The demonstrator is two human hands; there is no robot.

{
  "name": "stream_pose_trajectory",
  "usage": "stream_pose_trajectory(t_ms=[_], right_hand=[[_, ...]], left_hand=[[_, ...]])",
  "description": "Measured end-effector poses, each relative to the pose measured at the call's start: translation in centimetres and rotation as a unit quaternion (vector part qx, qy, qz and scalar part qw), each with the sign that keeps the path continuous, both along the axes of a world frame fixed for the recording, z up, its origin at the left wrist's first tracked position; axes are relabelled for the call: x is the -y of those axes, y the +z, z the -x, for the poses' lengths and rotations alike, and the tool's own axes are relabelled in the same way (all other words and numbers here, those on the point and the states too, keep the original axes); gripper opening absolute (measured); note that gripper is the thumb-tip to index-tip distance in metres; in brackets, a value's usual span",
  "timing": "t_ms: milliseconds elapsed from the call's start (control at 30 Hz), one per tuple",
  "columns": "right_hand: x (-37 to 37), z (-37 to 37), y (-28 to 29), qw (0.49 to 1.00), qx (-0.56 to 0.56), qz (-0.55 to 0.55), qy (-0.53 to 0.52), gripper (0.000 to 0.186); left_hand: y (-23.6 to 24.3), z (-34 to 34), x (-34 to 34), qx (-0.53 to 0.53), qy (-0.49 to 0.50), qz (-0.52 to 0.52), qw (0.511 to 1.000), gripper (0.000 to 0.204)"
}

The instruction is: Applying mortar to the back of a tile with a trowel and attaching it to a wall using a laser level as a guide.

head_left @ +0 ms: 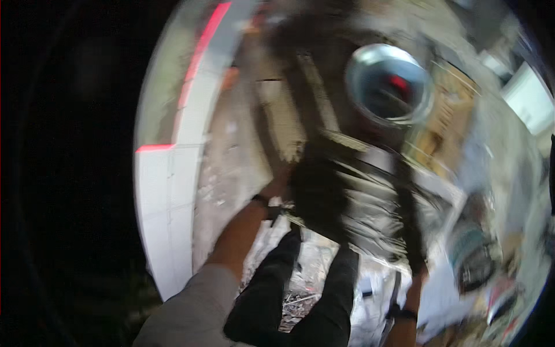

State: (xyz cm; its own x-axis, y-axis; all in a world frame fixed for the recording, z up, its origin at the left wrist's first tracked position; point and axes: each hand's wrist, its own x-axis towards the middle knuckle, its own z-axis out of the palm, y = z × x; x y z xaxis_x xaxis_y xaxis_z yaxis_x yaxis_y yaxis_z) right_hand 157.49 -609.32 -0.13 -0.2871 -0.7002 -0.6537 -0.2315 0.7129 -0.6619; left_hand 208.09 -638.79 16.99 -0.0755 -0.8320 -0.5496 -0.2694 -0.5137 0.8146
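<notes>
Motion blur smears much of the view. My left hand, with a dark band at the wrist, is at the left side of a dark, wrinkled sheet or slab with pale edges. My right hand, also with a dark band at the wrist, is at its lower right side, beside a long dark shape. I cannot make out either hand's fingers or whether they grip anything. My dark-trousered legs show below the wrinkled surface.
A metal bucket with something red inside is above. Tan boards lie at its right. A pale ledge with red edging runs down the left. Round containers and a white rectangular object are at the right.
</notes>
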Motion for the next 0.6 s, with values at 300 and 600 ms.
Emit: stream_pose_trajectory(t_ms=[300,600], right_hand=[[13.4,-17.4,4.3,0.964,0.248,0.039,0.092,0.053],[15.7,-11.2,8.3,0.95,0.308,0.038,0.027,0.059]], left_hand=[[6.9,-6.2,-0.6,-0.266,-0.022,-0.212,0.94,0.037],[9.1,-4.3,-2.7,-0.498,0.166,-0.249,0.814,0.045]])
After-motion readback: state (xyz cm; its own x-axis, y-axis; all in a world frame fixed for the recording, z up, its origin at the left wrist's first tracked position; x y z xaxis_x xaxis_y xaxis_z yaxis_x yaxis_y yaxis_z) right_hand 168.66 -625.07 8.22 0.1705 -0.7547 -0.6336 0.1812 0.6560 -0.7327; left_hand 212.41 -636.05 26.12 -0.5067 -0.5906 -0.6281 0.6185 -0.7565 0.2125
